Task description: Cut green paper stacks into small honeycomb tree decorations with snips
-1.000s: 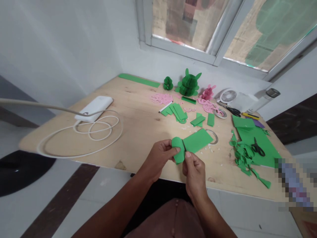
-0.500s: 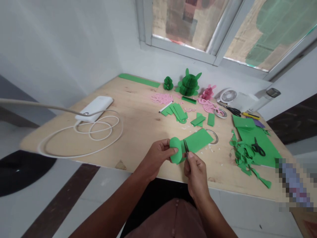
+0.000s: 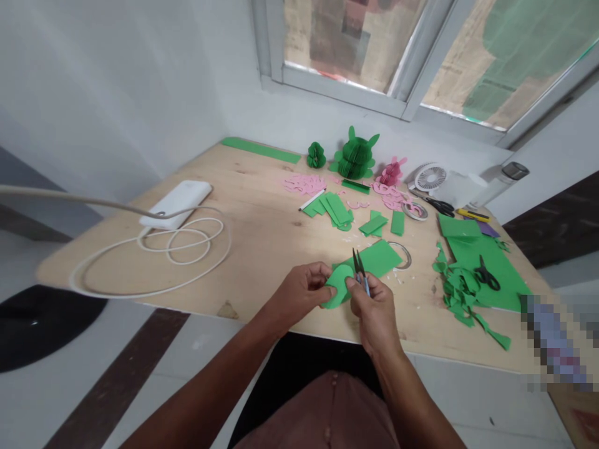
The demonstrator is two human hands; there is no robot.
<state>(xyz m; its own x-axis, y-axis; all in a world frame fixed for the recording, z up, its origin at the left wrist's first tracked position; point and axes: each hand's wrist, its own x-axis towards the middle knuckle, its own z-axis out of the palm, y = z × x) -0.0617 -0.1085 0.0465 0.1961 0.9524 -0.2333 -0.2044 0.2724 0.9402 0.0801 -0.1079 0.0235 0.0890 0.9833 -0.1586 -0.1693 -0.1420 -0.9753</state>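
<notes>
Fingers of the left hand (image 3: 306,290) pinched a green oval (image 3: 340,287). Right of it, fingers of the right hand (image 3: 375,307) grasped scissors (image 3: 359,267), blades apart.

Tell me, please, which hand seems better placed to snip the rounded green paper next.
Probably the right hand: it holds the scissors close beside the rounded green paper, while the left hand pinches its left side.
</notes>
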